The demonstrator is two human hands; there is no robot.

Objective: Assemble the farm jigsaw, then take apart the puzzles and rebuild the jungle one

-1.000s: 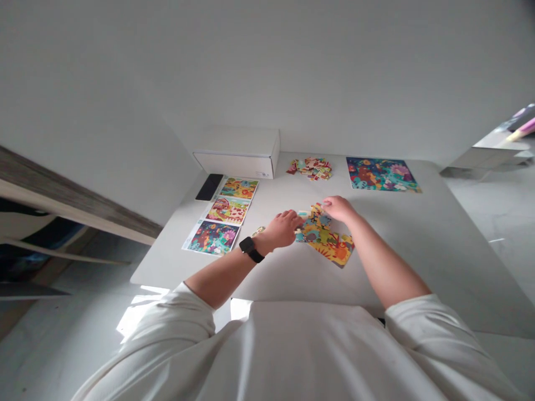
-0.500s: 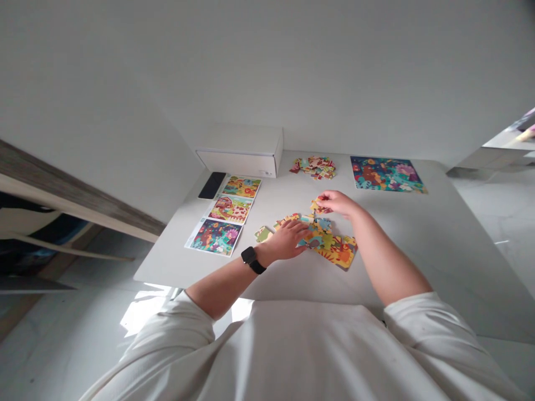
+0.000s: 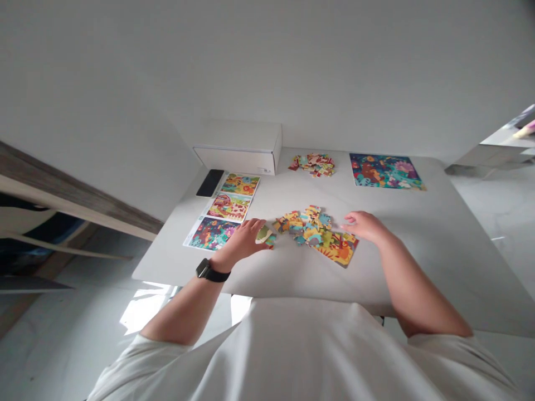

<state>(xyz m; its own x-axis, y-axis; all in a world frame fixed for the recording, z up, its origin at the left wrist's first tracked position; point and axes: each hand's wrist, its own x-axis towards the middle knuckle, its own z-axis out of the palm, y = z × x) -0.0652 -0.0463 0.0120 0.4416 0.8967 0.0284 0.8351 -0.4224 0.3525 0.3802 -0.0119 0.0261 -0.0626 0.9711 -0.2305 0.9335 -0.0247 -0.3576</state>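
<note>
My left hand point(image 3: 247, 239), wearing a black watch point(image 3: 212, 270), is at the left of the loose pieces. Its thumb and fingers are apart and curve around some green jigsaw pieces point(image 3: 264, 234); whether they touch is unclear. To the right, a heap of yellow and blue jigsaw pieces point(image 3: 307, 225) lies on the table. It overlaps a partly joined yellow and orange puzzle section point(image 3: 339, 249). My right hand point(image 3: 364, 226) hovers just right of that heap, thumb and forefinger slightly apart, with nothing visible between them.
A second pile of pieces point(image 3: 315, 165) lies at the back of the table point(image 3: 284, 278). Right of it is a dark-blue completed picture puzzle point(image 3: 387, 171). At left are a sheet with three pictures point(image 3: 232, 207), a black phone point(image 3: 209, 182) and a white box point(image 3: 236, 159).
My left hand has moved left, off the heap, to the green pieces. My right hand has let go of a yellow piece, now on the heap, and moved right and nearer me.
</note>
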